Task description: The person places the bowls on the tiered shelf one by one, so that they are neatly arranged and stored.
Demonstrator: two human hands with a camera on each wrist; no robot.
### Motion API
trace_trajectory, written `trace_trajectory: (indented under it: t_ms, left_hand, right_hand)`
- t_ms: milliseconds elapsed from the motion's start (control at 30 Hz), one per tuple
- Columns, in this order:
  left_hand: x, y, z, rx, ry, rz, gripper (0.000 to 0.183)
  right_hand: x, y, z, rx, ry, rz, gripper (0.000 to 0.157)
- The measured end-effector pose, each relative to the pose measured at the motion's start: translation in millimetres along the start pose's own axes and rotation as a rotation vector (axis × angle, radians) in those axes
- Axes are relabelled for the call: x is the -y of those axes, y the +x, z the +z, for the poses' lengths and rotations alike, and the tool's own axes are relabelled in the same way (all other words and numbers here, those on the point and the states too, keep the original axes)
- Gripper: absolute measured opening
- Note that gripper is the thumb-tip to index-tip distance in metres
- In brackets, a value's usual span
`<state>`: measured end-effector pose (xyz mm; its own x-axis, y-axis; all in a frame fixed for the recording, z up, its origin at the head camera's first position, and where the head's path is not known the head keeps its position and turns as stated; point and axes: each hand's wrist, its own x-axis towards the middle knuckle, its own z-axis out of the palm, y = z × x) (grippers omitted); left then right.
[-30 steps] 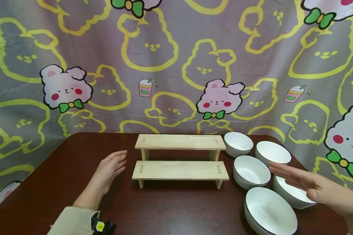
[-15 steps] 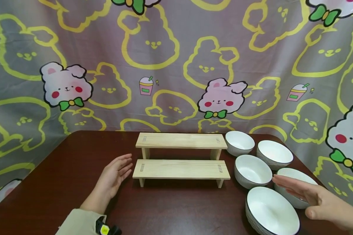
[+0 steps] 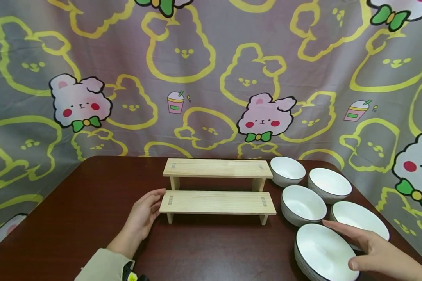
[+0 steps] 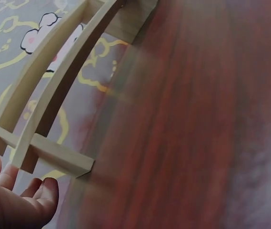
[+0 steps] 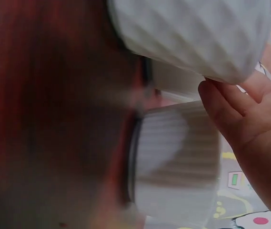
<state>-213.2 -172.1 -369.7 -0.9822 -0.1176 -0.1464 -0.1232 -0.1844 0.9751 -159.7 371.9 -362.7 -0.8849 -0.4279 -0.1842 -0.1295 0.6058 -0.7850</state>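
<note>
A light wooden stand has a lower shelf [image 3: 218, 203] in front of a higher shelf [image 3: 218, 168]. My left hand [image 3: 142, 216] is at the stand's left end, its fingertips at the lower shelf's edge; in the left wrist view loosely bent fingers [image 4: 47, 195] lie by that end. At the right, my right hand [image 3: 379, 249] reaches over the far right rim of the front white bowl [image 3: 320, 249], thumb apart from the extended fingers. In the right wrist view a fingertip meets the diamond-textured bowl [image 5: 197, 38]; firm contact is hard to tell.
Behind the front bowl stand several more white bowls: one close to the stand [image 3: 302, 205], one partly behind my right hand [image 3: 362, 218], a rear right bowl [image 3: 328, 183] and a rear bowl [image 3: 287, 170]. A dark reddish table [image 3: 211, 249] ends at a patterned cloth [image 3: 204, 93].
My left hand has moved right, up to the stand's left end. My right hand has come down and left from above the right-hand bowl to the front bowl's rim.
</note>
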Motion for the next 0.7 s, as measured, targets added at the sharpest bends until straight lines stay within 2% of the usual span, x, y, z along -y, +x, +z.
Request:
trace_trajectory:
  t_ms: [167,233,333,467,600,700]
  left_hand:
    - [4.8,1.8,6.0,-0.014,-0.011,-0.003,0.036]
    - [5.7,2.7,8.5,-0.015,-0.018,-0.004,0.038]
    - [6.5,3.9,11.3,-0.011,-0.034,-0.003,0.041]
    - [7.7,3.9,13.5,0.001,-0.052,0.005,0.042]
    - [9.5,3.8,15.9,-0.006,-0.080,0.015,0.040]
    - [10.9,4.1,17.4,-0.011,-0.100,0.018,0.038]
  right_hand:
    - [7,3,6.0,0.043,-0.013,0.156,0.076]
    - [7,3,8.3,0.068,-0.017,0.186,0.080]
    - [6,-1,11.9,0.102,0.044,0.186,0.085]
    - [7,-4,17.8,0.096,0.036,0.143,0.096]
    - [10,-6,23.8,0.039,-0.076,0.066,0.095]
    - [12,-7,29.1,-0.053,-0.203,-0.126,0.102]
